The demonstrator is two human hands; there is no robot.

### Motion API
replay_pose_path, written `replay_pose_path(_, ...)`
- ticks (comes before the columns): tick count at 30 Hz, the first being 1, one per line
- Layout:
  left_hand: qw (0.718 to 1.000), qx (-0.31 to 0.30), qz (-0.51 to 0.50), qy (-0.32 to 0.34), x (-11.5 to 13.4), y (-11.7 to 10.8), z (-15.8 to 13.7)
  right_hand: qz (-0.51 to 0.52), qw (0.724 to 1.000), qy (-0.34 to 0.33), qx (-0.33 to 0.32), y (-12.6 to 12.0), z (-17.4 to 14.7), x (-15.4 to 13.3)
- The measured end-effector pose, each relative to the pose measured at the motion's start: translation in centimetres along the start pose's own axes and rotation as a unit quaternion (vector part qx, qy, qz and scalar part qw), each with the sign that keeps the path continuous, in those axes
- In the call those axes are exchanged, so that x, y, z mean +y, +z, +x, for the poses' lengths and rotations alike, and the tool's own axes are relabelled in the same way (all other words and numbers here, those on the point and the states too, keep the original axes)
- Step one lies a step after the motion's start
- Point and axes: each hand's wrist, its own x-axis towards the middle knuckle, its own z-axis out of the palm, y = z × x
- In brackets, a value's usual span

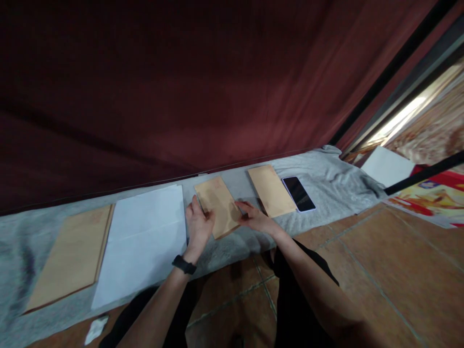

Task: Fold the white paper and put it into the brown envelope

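Between the two hands, a rectangular brown paper envelope (220, 205) lies near the middle of the grey fleece cloth (232, 245). The left hand (198, 221) is loosely spread at its left side; the right hand (255, 218) bends inward at its right side, whether pinching I cannot tell.

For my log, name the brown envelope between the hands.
The middle brown envelope, left hand and right hand at its sides; the right envelope lies by the phone, the left envelope by white paper.
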Motion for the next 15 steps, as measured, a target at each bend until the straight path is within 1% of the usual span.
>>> replay_pose_path(1,0.991,-0.010,0.111,0.072,0.0,0.2,-0.5,-0.010,1.000,-0.011,-0.008,0.0,-0.3,0.1)
replay_pose_path(2,0.972,-0.040,0.194,0.129,0.0,0.3,-1.1,-0.026,0.999,-0.023,-0.011,0.0,-0.5,0.2)
replay_pose_path(5,0.917,-0.174,0.291,0.208,-0.3,0.4,-2.7,-0.082,0.995,-0.047,-0.014,0.3,-0.8,0.4)
replay_pose_path(6,0.903,-0.198,0.308,0.222,-0.4,0.3,-3.1,-0.097,0.994,-0.048,-0.016,0.4,-0.8,0.5)
replay_pose_path(7,0.895,-0.210,0.320,0.232,-0.6,0.1,-3.3,-0.109,0.993,-0.045,-0.019,0.5,-0.7,0.5)
replay_pose_path(9,0.890,-0.211,0.324,0.241,-0.9,-0.2,-3.4,-0.127,0.991,-0.034,-0.022,0.7,-0.6,0.5)
replay_pose_path(11,0.893,-0.215,0.311,0.244,-1.1,-0.4,-3.3,-0.139,0.990,-0.032,-0.019,0.8,-0.6,0.5)
replay_pose_path(13,0.898,-0.218,0.295,0.245,-1.0,-0.5,-3.2,-0.141,0.989,-0.041,-0.015,0.7,-0.6,0.6)
replay_pose_path(15,0.892,-0.225,0.301,0.252,-0.6,-0.6,-3.3,-0.134,0.989,-0.054,-0.010,0.6,-0.6,0.7)
